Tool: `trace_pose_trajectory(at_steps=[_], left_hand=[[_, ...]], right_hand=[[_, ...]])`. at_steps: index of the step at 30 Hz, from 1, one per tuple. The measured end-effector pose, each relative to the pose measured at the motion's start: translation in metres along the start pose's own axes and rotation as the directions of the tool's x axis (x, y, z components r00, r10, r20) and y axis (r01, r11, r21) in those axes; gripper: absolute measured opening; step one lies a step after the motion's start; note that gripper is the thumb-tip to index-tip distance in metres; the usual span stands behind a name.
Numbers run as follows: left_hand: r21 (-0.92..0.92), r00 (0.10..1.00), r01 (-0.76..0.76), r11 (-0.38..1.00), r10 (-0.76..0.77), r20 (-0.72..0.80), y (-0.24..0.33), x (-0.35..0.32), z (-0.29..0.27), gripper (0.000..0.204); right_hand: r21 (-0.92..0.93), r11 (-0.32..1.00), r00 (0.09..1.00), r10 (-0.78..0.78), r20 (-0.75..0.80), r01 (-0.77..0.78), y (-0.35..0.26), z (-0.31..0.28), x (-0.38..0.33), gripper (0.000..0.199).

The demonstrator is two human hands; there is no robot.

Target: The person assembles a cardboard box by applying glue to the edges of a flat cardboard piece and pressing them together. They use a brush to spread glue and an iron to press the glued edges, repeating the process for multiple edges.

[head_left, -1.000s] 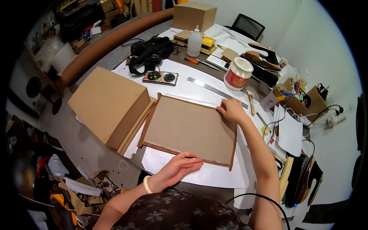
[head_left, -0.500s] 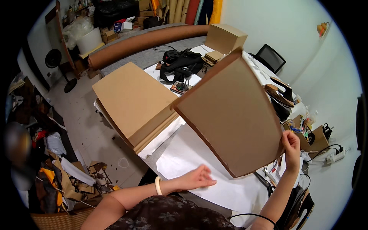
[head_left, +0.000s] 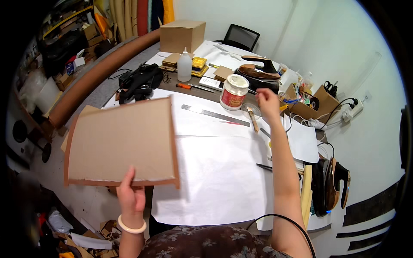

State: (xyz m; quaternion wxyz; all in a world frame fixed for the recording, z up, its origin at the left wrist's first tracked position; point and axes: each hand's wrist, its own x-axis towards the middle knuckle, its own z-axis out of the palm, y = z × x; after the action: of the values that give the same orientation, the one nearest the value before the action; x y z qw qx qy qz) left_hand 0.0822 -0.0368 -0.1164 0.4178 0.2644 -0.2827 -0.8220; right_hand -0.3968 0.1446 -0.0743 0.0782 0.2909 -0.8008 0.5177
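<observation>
My left hand [head_left: 132, 198] is closed on the lower edge of a beige cardboard panel [head_left: 122, 142] with brown folded borders. The thumb lies on its face, and the fingers go behind it. Tilted, the panel hangs above the left side of the table. My right hand [head_left: 267, 104] reaches forward with fingers curled; what they hold, if anything, is hidden. Beside it stands an open white jar [head_left: 234, 92] with a red label. A flat brush [head_left: 253, 119] rests on a round clear lid [head_left: 251, 111] just below that hand.
White paper [head_left: 215, 176] covers the near table, with a steel ruler [head_left: 215, 115] farther back. Behind are a squeeze bottle [head_left: 184, 66], black straps [head_left: 140, 81], a cardboard box [head_left: 183, 36] and an iron [head_left: 258, 71]. Another iron [head_left: 333, 185] stands at the right.
The panel has passed from my right hand to my left and moved left. My right hand has let go and reached toward the jar. The view has turned right.
</observation>
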Motion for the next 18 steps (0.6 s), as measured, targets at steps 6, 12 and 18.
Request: trace_pose_trajectory(at_steps=[6,12,18], left_hand=[[-0.03,0.992,0.029,0.999,-0.033,-0.125,-0.003,-0.001,-0.004,0.036],[0.054,0.976,0.138,0.989,-0.145,0.162,-0.024,-0.009,-0.021,0.04],[0.343,0.859,0.185,0.921,-0.321,0.398,-0.035,-0.014,0.001,0.048]], right_hand=[[-0.748,0.657,0.976,0.207,0.062,-0.092,0.053,0.029,-0.066,0.028],[-0.712,0.687,0.989,0.122,-0.082,-0.143,0.092,0.016,-0.059,0.027],[-0.135,0.986,0.918,-0.139,-0.371,0.094,0.024,-0.01,-0.025,0.019]])
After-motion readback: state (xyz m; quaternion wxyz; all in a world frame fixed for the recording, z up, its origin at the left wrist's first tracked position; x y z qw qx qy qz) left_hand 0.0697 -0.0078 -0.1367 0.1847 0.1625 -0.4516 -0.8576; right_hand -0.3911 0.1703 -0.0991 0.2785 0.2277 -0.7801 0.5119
